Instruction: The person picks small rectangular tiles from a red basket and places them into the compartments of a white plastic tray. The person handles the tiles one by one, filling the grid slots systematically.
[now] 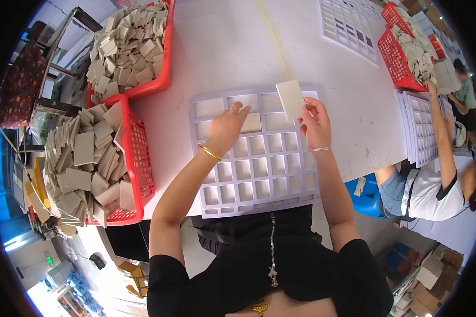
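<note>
- My right hand (314, 124) pinches a pale square tile (291, 99) by its lower edge, thumb against fingers, so the tile stands up above the far right corner of the grid tray (256, 153), at about one o'clock from the tray's middle.
- My left hand (228, 127) lies palm down on the tray at about eleven o'clock, fingers pressed together and flat on a second tile (252, 122) that sits in a cell of the second row.
- Both forearms come up from six o'clock; the left crosses the tray's near left part, the right runs along its right side. Each wrist wears a thin bangle.
- Risk, as I judge it: the held tile is gripped at one edge only, so a small slip of the thumb could let it tip and fall onto the table (222, 53) or across a wrong cell.
- The tile under my left fingers may not lie flat in its cell; I cannot tell if it is fully seated. Pushing unevenly could wedge it on a rib.
- The tray's near edge reaches the table edge at six o'clock, so a hard push toward me could shift it off.
- The red basket of tiles (98, 164) at nine o'clock is heaped high; a brush of my left elbow could spill pieces.
- Another person (433, 179) works at three o'clock, well apart from me.
</note>
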A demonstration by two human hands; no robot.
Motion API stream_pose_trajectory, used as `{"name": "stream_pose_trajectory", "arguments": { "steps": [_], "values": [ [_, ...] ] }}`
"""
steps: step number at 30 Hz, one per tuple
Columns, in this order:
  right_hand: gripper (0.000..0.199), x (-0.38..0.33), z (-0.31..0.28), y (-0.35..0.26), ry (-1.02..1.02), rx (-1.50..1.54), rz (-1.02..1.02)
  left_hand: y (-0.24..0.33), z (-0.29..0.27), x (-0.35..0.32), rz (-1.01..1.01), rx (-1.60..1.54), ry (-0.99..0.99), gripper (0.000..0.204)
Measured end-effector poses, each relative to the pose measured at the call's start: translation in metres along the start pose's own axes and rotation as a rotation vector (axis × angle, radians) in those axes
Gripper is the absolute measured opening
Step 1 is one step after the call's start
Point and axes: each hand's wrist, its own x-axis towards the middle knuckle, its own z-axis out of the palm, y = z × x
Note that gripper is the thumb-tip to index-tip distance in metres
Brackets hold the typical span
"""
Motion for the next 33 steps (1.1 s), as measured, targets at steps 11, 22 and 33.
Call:
{"name": "stream_pose_trajectory", "arguments": {
  "steps": [11,22,33],
  "values": [
    [0.019,0.073,0.045,0.044,-0.384,-0.612,-0.266,0.012,0.021,-0.017,-0.019,0.12,-0.275,0.047],
    [0.018,0.114,0.074,0.065,-0.582,-0.865,-0.199,0.018,0.014,-0.033,-0.147,0.141,-0.321,0.041],
    [0.023,0.104,0.075,0.069,-0.616,-1.149,-0.579,0.014,0.022,-0.034,-0.02,0.094,-0.231,0.026]
  ]
}}
